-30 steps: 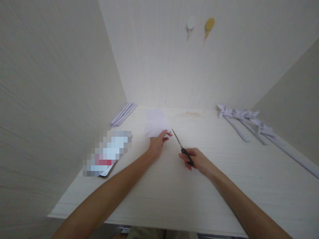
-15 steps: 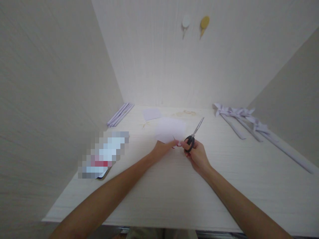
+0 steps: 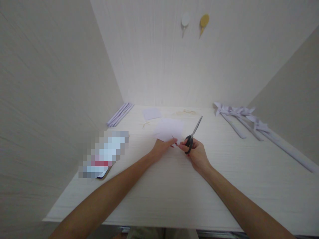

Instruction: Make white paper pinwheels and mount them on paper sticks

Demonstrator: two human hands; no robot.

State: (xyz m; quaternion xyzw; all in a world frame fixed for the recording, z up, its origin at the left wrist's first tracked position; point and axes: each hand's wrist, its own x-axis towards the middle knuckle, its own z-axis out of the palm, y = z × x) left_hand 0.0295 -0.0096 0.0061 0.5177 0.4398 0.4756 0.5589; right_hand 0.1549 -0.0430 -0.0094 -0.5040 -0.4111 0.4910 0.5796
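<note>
My left hand (image 3: 160, 148) is closed at the near edge of a white paper sheet (image 3: 168, 128), thumb on top and fingers partly hidden. Closed around the black handles of a pair of scissors (image 3: 189, 143) is my right hand (image 3: 198, 153); the metal blades point up and away to the right. Between the two hands shows a thin pointed reddish item (image 3: 175, 140), too small to name. The fingertips of both hands are close together over the paper's near right corner.
A bundle of rolled paper sticks (image 3: 121, 114) lies by the left wall, with a blurred-out phone-like device (image 3: 107, 154) nearer. Behind the sheet are a small paper square (image 3: 151, 114) and pale scraps (image 3: 186, 112). Paper pinwheel shapes on sticks (image 3: 234, 111) line the right. Two hooks (image 3: 204, 20) are on the back wall.
My left hand and the paper have shifted slightly left, and the fingertips are a little farther apart. The scissors have tipped slightly, still in my right hand.
</note>
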